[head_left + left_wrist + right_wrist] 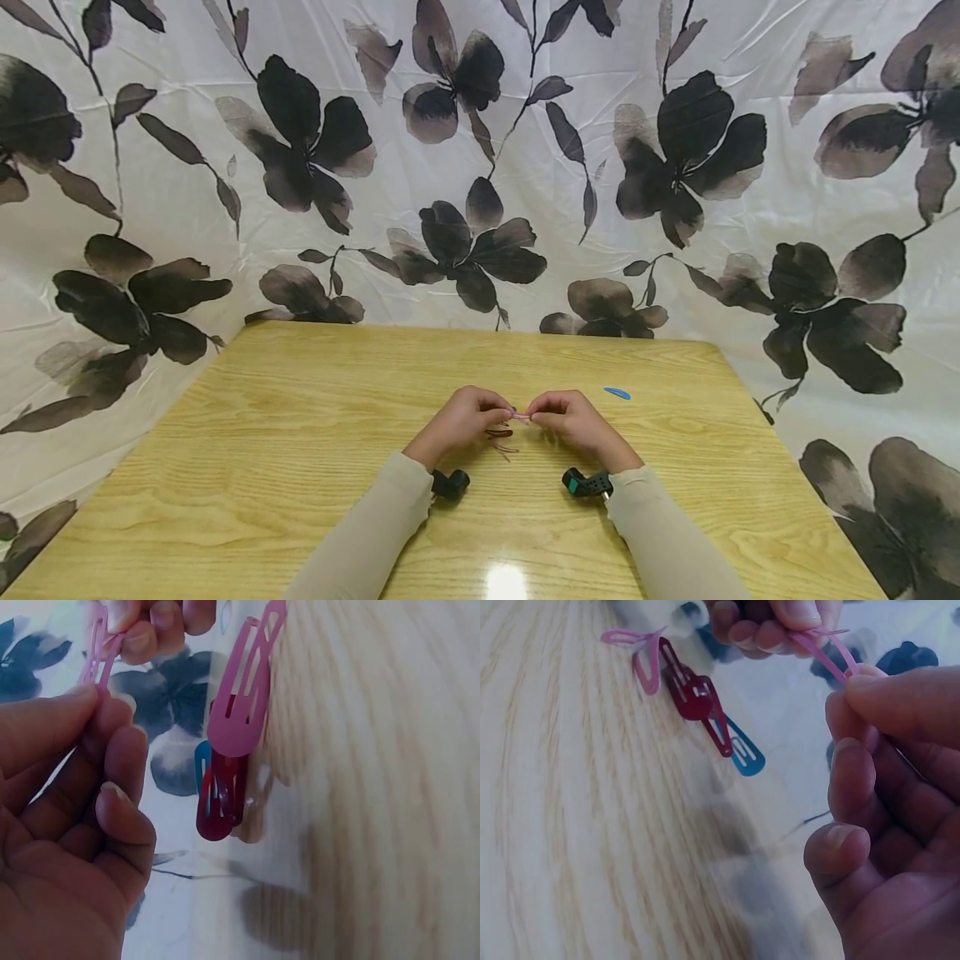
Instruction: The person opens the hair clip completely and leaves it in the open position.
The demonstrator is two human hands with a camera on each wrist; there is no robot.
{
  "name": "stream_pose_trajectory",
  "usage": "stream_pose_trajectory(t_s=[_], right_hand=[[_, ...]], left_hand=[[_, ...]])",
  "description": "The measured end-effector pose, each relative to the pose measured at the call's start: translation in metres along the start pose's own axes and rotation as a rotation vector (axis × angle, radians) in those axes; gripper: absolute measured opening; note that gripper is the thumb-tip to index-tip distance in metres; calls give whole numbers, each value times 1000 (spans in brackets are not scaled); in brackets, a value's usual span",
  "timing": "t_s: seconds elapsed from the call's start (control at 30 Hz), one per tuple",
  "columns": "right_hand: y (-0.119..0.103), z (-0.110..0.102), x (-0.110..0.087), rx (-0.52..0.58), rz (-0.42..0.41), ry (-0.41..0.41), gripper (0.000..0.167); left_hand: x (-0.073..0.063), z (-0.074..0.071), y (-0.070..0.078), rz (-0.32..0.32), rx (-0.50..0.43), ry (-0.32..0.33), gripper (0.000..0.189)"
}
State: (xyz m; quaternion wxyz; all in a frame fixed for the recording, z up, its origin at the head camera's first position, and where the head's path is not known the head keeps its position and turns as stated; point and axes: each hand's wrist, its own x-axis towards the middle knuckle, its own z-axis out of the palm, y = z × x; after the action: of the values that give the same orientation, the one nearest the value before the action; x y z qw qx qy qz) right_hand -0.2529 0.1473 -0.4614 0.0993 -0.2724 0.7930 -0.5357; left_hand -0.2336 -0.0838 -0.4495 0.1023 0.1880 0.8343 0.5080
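A pink snap hair clip (821, 652) is stretched between both hands over the table. My left hand (459, 423) pinches one end between thumb and index finger; the clip's wide end (100, 691) seems to sit in that grip. At the other end, my right hand (581, 427) pinches it the same way. The clip looks sprung apart, with its strips separated. Below the hands lies another pink hair clip (238, 733), also opened out. Dark red hair clips (696, 705) lie just beyond it, partly overlapping. Fingers hide both ends of the held clip.
A blue hair clip (617, 393) lies on the wooden table (300, 467), beyond the right hand. Black wrist cameras (450, 485) are strapped to both wrists. Floral cloth (465, 167) hangs behind the table and along its sides.
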Motion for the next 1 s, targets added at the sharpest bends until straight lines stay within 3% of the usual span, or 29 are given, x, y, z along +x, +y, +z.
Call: stream_pose_trajectory(t_s=[0.37, 0.63, 0.87, 1.0], right_hand=[[-9, 5, -2, -40, 77, 29, 12], [6, 3, 0, -114, 99, 71, 10], [10, 2, 0, -162, 133, 87, 7], [11, 1, -1, -227, 137, 88, 8]], left_hand=[[2, 4, 2, -13, 123, 68, 13], [6, 8, 7, -17, 34, 40, 8], [14, 10, 9, 28, 266, 63, 7], [19, 10, 9, 54, 363, 35, 9]])
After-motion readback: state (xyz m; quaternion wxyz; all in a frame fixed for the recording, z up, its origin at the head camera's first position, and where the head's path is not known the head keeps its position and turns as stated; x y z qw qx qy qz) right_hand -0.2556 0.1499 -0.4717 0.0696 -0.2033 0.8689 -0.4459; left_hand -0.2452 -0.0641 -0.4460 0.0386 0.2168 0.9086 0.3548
